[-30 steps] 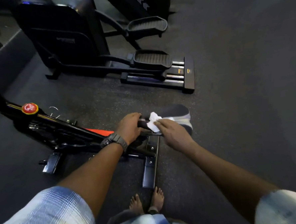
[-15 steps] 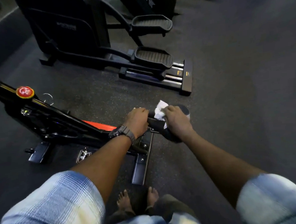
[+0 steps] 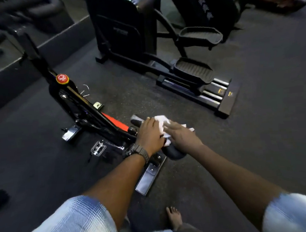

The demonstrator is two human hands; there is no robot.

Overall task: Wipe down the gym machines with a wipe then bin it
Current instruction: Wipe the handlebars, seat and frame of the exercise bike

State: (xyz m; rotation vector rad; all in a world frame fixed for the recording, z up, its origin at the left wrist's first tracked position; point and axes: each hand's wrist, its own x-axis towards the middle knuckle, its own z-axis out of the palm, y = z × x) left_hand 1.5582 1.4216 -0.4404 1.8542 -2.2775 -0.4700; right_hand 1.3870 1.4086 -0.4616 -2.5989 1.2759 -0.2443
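Note:
A black exercise bike (image 3: 87,109) with a red knob (image 3: 62,79) and an orange frame strip stands in front of me. Its black saddle (image 3: 174,153) is mostly covered by my hands. My left hand (image 3: 149,134), with a dark watch on the wrist, grips the saddle's front part. My right hand (image 3: 183,136) lies flat with straight fingers on a white wipe (image 3: 160,121), pressing it onto the saddle top. Part of the wipe shows between and beside the two hands.
A black elliptical trainer (image 3: 190,72) with two foot pedals and rails stands beyond the bike. The bike's rear base bar (image 3: 149,179) lies near my bare foot (image 3: 174,218). A raised ledge (image 3: 42,45) runs along the left. Dark rubber floor stretches to the right.
The view has shifted and the bike now looks turned more upright in frame. My right hand has flattened over the wipe and slid across the saddle; my left hand keeps its grip.

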